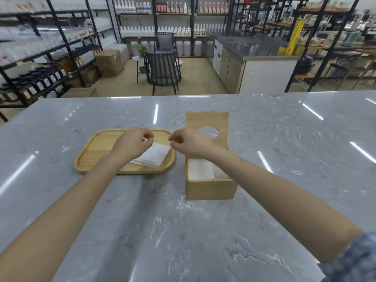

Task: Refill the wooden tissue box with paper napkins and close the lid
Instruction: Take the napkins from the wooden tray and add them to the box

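A wooden tissue box [209, 189] stands on the marble counter, right of centre. Its lid [206, 121], which has a round hole, is tilted up at the back. White napkins [200, 169] lie inside the box on its left side. To the left, a wooden tray [97, 145] carries a small stack of paper napkins [154, 156]. My left hand [131, 144] hovers over the tray and pinches a white napkin edge at the stack's far left corner. At the stack's far right corner, my right hand [188, 143] has its fingers pinched together on the top napkin.
The grey marble counter [183, 231] stretches wide around the tray and box. Beyond its far edge are a black chair [161, 72], a small round table, shelves of bottles, cardboard boxes and a steel-topped cabinet [254, 64].
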